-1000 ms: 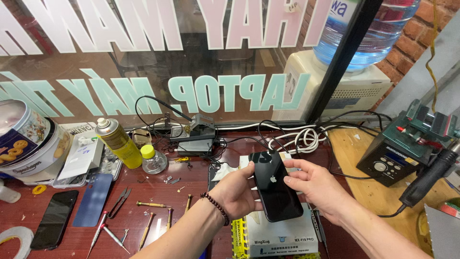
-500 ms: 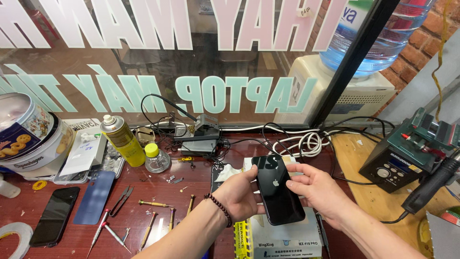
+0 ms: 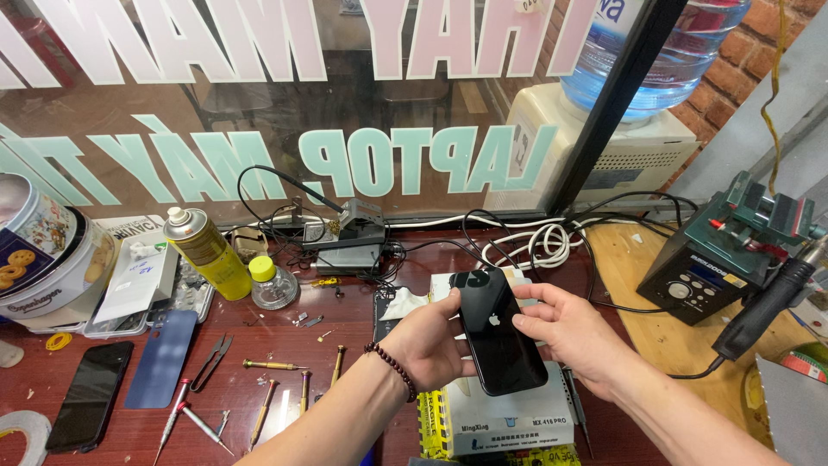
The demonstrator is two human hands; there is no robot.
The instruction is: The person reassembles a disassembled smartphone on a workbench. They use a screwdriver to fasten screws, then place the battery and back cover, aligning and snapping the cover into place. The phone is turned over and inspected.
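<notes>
A black phone [image 3: 500, 332] sits back-up between 2 hands: left hand [image 3: 429, 342] clasps its left edge, right hand [image 3: 569, 332] fingertips pinch its right edge.

Glossy black glass phone [image 3: 498, 332] above polished reddish wooden table [image 3: 276, 345].

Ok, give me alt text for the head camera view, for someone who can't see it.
Both hands, left hand and right hand, hold a black phone back side up over a cluttered red-brown workbench. To the left lie small screwdrivers, tweezers, a yellow spray can and another dark phone; a soldering station sits at right.
</notes>
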